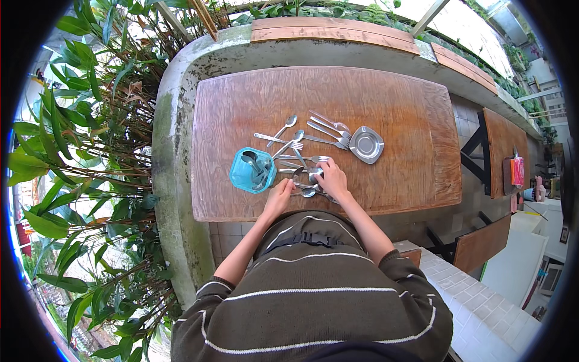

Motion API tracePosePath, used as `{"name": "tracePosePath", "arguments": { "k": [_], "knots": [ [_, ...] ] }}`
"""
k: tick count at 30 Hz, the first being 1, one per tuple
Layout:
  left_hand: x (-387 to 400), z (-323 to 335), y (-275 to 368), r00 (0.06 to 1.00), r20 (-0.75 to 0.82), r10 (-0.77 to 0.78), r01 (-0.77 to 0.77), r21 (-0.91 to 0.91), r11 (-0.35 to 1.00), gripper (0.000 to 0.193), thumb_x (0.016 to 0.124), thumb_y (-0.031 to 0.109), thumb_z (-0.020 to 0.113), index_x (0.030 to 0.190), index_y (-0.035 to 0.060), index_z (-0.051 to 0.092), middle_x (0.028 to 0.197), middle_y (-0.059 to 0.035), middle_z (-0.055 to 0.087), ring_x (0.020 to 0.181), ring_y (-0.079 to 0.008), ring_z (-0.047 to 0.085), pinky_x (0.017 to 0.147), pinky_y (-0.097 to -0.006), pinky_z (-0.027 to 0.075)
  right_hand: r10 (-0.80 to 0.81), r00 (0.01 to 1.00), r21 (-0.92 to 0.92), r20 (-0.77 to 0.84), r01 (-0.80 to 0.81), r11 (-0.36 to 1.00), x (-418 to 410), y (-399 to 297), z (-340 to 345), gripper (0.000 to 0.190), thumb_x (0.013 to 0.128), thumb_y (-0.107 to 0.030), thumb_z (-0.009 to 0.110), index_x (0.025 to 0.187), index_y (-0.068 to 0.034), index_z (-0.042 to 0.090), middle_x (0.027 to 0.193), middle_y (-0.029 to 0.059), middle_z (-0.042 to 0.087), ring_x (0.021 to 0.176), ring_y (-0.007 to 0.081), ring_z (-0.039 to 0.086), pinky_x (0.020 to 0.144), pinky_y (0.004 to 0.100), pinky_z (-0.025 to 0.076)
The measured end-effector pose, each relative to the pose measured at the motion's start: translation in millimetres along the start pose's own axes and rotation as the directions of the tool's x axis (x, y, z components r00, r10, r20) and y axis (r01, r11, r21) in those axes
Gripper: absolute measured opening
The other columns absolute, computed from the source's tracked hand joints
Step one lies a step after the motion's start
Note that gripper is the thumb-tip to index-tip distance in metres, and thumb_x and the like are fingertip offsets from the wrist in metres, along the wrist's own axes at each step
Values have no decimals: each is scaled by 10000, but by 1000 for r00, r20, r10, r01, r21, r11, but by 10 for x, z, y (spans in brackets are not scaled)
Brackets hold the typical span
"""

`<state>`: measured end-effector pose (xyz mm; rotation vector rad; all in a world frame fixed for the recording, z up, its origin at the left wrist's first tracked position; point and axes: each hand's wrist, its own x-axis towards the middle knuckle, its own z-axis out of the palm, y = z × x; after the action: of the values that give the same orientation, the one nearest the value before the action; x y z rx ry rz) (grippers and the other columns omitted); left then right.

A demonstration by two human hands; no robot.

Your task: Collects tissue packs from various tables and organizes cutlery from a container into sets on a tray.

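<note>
My left hand (281, 194) is closed on the end of a dark-looking metal spoon (297, 172), close to the table's near edge. To its right, my right hand (332, 178) reaches over the loose cutlery, fingers at a metal spoon's bowl (315, 171); whether it grips that spoon is unclear. Another spoon (308, 192) lies just below, between the hands. A fork (317, 159) lies beyond my right fingertips. Left of the pile stands a blue plastic container (238, 180) with several utensils inside. Farther off lie crossed spoons (290, 121) and several forks (342, 141).
A square metal ashtray-like dish (366, 145) sits right of the forks on the wooden table (398, 99). A concrete bench with wooden slats (334, 35) runs behind. Leafy plants (81, 194) crowd the left. Other wooden tables (483, 243) stand at right.
</note>
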<state>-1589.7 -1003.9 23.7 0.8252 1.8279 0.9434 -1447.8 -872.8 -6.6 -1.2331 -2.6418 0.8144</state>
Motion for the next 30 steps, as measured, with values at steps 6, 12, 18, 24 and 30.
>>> {"name": "tracePosePath", "arguments": {
  "k": [6, 12, 18, 24, 30],
  "knots": [
    [51, -6, -10, 999, 18, 30, -29, -63, 998, 313, 897, 295, 377, 782, 29, 497, 612, -55, 422, 576, -141, 405, 542, -272, 332, 75, 997, 59, -15, -74, 995, -15, 80, 67, 237, 700, -214, 637, 873, -72, 558, 821, 79, 558, 761, 247, 570, 640, 363, 452],
    [95, 47, -44, 998, 34, 50, -48, -62, 997, 308, 887, 288, 394, 799, 17, 509, 625, -107, 479, 568, -167, 440, 548, -299, 357, 201, 979, 282, 42, -205, 937, -40, 139, 70, 152, 718, -171, 621, 789, -44, 580, 695, 72, 587, 621, 186, 573, 563, 314, 447],
    [69, 59, 47, 998, 20, 53, -51, -102, 994, 259, 879, 245, 420, 835, 9, 518, 637, -90, 494, 582, -146, 441, 560, -281, 362, 265, 939, 484, -218, -132, 865, -2, 180, -154, 113, 763, -149, 585, 791, -40, 574, 701, 99, 604, 577, 197, 586, 538, 296, 443],
    [99, 87, 28, 993, -10, 114, -115, -130, 985, 240, 886, 229, 417, 879, 13, 520, 675, -76, 501, 631, -133, 459, 597, -269, 376, 233, 848, 477, -476, 26, 879, 89, 182, -530, 138, 800, -137, 568, 802, 0, 582, 653, 80, 556, 519, 130, 509, 495, 254, 397],
    [65, 145, 259, 966, -213, 144, -197, -251, 948, 274, 907, 251, 382, 916, 3, 499, 716, -41, 470, 672, -113, 427, 624, -245, 357, 159, 941, 589, -297, 50, 806, 108, 153, -732, 143, 779, -124, 606, 819, 13, 604, 653, 39, 566, 522, 74, 486, 480, 226, 380]
  ]
}}
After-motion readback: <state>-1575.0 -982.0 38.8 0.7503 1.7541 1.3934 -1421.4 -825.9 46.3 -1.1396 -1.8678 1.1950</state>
